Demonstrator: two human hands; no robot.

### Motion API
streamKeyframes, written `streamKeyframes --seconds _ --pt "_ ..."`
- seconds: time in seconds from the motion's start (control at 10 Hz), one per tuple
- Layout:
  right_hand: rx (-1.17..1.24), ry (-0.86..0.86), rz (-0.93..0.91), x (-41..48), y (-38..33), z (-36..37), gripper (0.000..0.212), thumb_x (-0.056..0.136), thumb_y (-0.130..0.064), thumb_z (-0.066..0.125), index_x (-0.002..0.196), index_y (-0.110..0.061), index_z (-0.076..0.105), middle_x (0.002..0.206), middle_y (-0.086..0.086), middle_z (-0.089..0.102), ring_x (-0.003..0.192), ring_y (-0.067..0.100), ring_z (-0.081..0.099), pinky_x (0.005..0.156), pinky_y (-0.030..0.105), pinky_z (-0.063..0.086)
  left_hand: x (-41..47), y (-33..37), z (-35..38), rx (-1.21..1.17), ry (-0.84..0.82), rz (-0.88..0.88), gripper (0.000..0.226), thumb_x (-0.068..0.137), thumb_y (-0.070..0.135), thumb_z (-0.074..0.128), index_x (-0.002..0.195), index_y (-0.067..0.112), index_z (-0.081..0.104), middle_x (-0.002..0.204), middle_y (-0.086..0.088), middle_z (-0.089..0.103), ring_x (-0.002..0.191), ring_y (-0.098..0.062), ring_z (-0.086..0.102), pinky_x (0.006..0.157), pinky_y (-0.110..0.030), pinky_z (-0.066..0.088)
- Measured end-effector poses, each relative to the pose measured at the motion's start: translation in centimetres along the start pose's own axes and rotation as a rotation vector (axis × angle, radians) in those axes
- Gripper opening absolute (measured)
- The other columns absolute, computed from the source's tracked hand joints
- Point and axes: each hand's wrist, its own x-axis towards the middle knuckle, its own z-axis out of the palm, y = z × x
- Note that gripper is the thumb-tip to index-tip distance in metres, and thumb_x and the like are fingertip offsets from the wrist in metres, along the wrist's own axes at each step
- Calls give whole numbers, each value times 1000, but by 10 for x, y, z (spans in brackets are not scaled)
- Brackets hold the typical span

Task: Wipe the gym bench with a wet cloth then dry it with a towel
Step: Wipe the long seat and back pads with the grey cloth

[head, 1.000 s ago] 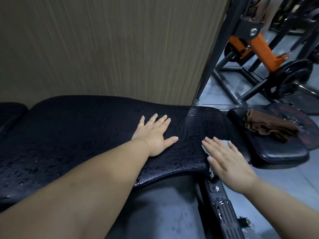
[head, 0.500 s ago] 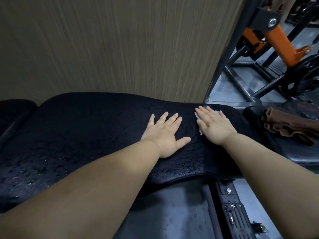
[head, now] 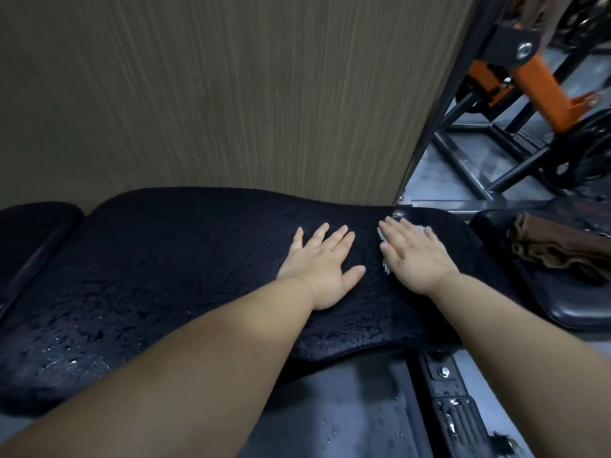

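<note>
Right hand (head: 417, 257), fingers flat on the white cloth (head: 383, 239): one second ago it was at the near right edge of the bench pad (head: 165, 259). It has since crossed to the pad's far edge, right of centre frame, just beside the left hand (head: 322, 269). Little further travel in the last half second. The view has swung left, so the brown towel (head: 562, 256) is now cut by the right frame edge.

Bench pad (head: 165, 276): left hand (head: 322, 269) flat on it, right of centre. Right hand (head: 416, 256) just right of that, pressing the cloth (head: 421, 229) near the pad's far edge. Wall panel (head: 231, 94) directly behind the pad. Seat pad (head: 562, 302) at its right end, towel (head: 555, 252) on top. Machine frame (head: 479, 160) behind-right.
</note>
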Motion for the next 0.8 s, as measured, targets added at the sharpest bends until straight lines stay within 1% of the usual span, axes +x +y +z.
streamKeyframes --seconds 0.1,0.2,0.3,0.4,0.5,0.6,0.7,0.8 --pt "-32 -11 -53 -55 -8 7 56 100 -46 9 154 -28 10 160 -13 4 148 9 -1 119 39 -2 -3 3 -2 -21 -13 4 62 101 52 16 156 26 0 162 13 -8 148 -13 -14 119 -47 -12" --pt "-21 53 -119 -103 -20 19 68 93 -52 4 151 -24 28 157 -9 23 147 14 15 117 37 4 -9 1 -6 -59 -39 1 61 102 50 16 156 25 1 162 12 -8 148 -11 -14 119 -45 -13" --pt "-69 85 -154 -128 -25 27 61 101 -47 9 142 -19 46 149 -5 42 138 18 35 112 40 14 -18 -15 -11 -45 -57 -17 63 101 54 15 156 27 -1 162 13 -10 148 -11 -14 119 -46 -13" --pt "-32 58 -168 -125 -29 21 78 92 -59 -10 150 -25 31 155 -13 21 145 12 18 117 35 2 -28 -36 -12 -6 -55 -52 65 100 59 13 155 29 -4 161 14 -12 148 -12 -16 118 -48 -13" --pt "-14 32 -173 -101 -35 16 89 79 -68 -22 153 -32 11 157 -19 2 147 7 -3 117 34 -8 -31 -44 -9 -1 -23 -53 67 98 61 13 155 30 -4 161 15 -12 148 -12 -16 119 -48 -13" --pt "-34 9 -136 -68 -44 9 60 97 -52 6 154 -32 7 160 -17 0 147 7 -6 119 37 -7 -30 -43 -5 -6 24 -46 67 98 62 13 155 30 -2 161 15 -9 148 -13 -15 119 -49 -11" --pt "-23 -4 -97 -32 -49 4 53 103 -41 18 154 -30 7 160 -15 0 147 8 -5 119 38 -6 -29 -42 -4 -7 32 -42 68 97 63 13 155 31 -1 161 15 -9 148 -12 -15 119 -49 -11" --pt "-22 -10 -66 6 -53 1 53 103 -40 17 154 -28 8 161 -12 1 148 10 -4 120 40 -4 -28 -43 -4 -5 39 -42 68 97 62 13 155 30 -1 161 15 -8 148 -12 -15 119 -49 -11"
